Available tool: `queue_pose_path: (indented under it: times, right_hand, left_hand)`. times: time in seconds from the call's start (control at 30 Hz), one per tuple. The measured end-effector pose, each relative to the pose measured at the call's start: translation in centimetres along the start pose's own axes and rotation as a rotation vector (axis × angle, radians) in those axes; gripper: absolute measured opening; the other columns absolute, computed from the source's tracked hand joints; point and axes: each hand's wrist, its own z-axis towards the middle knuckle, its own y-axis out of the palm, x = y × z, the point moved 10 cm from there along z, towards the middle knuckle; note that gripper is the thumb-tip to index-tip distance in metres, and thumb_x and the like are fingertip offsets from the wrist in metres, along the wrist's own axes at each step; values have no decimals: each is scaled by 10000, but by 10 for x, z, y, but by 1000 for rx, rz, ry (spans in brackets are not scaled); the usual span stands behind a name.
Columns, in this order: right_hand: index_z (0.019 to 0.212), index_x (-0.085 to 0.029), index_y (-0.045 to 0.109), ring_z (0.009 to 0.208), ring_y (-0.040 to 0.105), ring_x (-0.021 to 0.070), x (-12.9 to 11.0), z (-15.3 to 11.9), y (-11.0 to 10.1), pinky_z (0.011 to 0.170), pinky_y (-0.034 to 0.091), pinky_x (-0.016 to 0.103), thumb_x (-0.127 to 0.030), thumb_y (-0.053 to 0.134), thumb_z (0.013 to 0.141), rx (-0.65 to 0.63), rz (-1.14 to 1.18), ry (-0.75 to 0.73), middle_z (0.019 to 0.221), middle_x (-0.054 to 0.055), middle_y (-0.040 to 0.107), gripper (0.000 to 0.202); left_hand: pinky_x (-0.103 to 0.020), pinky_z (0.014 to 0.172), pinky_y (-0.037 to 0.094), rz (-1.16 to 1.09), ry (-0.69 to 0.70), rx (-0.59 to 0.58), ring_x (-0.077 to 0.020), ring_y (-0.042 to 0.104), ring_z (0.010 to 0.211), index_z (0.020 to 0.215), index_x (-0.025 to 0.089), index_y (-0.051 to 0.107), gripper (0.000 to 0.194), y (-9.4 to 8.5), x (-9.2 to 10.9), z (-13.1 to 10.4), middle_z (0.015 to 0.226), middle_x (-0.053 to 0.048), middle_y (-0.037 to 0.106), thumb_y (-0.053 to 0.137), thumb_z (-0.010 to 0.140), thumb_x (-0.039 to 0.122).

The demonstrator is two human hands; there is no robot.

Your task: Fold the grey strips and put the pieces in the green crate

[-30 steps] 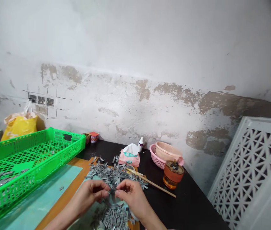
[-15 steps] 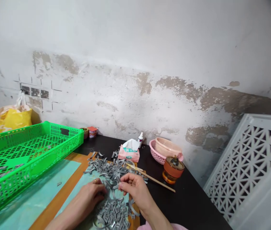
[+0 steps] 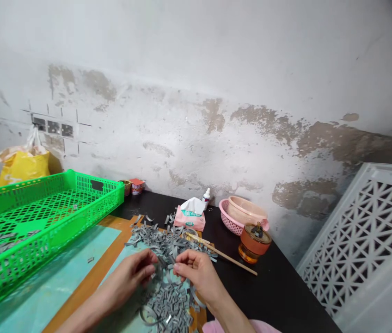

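Observation:
My left hand (image 3: 141, 267) is closed, thumb and fingers drawn together above the near pile; whatever its fingertips hold is too small to make out. Facing it from the right, my right hand (image 3: 196, 269) pinches a grey strip, mostly hidden by the fingers. A small gap separates the two hands. Behind them spreads a loose heap of curved grey strips (image 3: 154, 238). Below and between the wrists lies a pile of small grey clip-like pieces (image 3: 173, 303), with a looped strip (image 3: 147, 315) at its left edge.
A green plastic crate (image 3: 78, 212) with grey pieces inside stands at left. Beyond the heap are a pink tissue pack (image 3: 189, 219) and a white bottle (image 3: 206, 196). To the right lie a wooden stick (image 3: 234, 260), an amber jar (image 3: 254, 243) and pink baskets (image 3: 246, 210).
My left hand has risen from the near pile and moved right, closer to my right hand. The right hand keeps its pinch. The camera view has shifted slightly.

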Motion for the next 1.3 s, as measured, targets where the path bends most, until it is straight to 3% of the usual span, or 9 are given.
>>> queue_pose_path:
  times: [0.07,0.13,0.43,0.57,0.83,1.07,1.3]
  right_hand:
    - [729,-127,678,541,534,119,3,0,2,521,408,224,-351,805,610,-18,-7,9,593,11,654,283]
    - [738,-127,681,521,524,112,5,-1,5,519,408,229,-341,799,614,-48,-25,31,590,7,649,274]
    - [733,-132,637,506,517,109,5,-9,22,529,442,253,-418,778,640,-160,7,108,583,-7,606,333]
    - [745,-138,610,511,528,112,7,-11,27,540,453,258,-431,766,659,-211,63,136,589,-1,615,343]
    - [719,-143,602,456,486,95,11,-11,25,502,436,247,-365,745,665,-203,98,156,546,-21,585,269]
    - [710,-143,601,435,491,91,12,-10,25,494,417,240,-364,741,654,-207,80,166,537,-27,582,267]
    - [688,-149,596,429,466,82,10,-9,23,482,409,238,-387,737,638,-172,23,151,508,-43,556,281]
  left_hand:
    - [-259,567,395,-253,-56,-12,-144,503,570,843,185,576,351,0,-1,1,639,33,560,669,757,512]
    - [-241,579,397,-413,-105,-22,-125,506,577,843,174,603,411,1,0,1,649,31,593,760,685,520]
    - [-199,678,456,-759,-113,-110,-96,550,697,840,172,676,146,18,14,-8,754,12,601,769,777,266]
    - [-269,785,503,-794,-108,-117,-121,600,770,825,186,661,114,22,19,-11,827,13,583,756,790,240]
    - [-195,674,503,-829,-87,-60,-84,567,673,816,177,682,149,22,13,-8,810,9,588,804,734,201]
    - [-201,694,504,-866,-106,3,-84,565,673,782,178,692,204,19,2,-4,767,14,611,857,662,187]
    - [-224,697,488,-737,-62,-5,-112,548,704,767,178,676,191,17,12,-6,771,5,591,834,694,256]
